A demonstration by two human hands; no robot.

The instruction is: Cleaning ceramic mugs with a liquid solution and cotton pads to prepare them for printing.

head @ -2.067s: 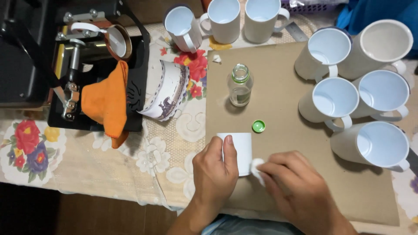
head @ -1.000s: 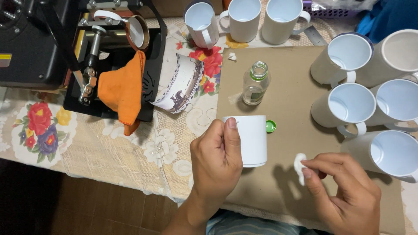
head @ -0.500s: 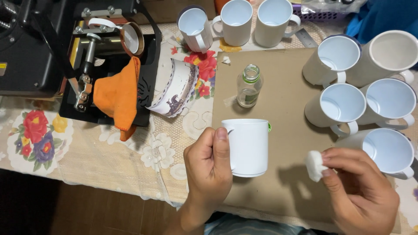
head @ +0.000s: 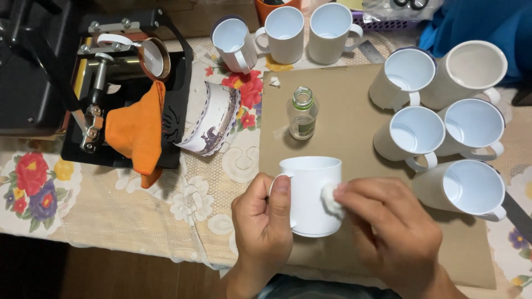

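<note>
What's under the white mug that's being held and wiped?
The white mug is over the brown cardboard sheet, gripped by the left hand while the right hand presses a white pad to its side. The mug and both hands hide the cardboard directly below it.

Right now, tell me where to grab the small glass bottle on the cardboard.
Take the small glass bottle by its neck from straight above: it stands upright and uncapped, its narrow neck is easy to pinch, and the space around it on the cardboard looks free.
</note>
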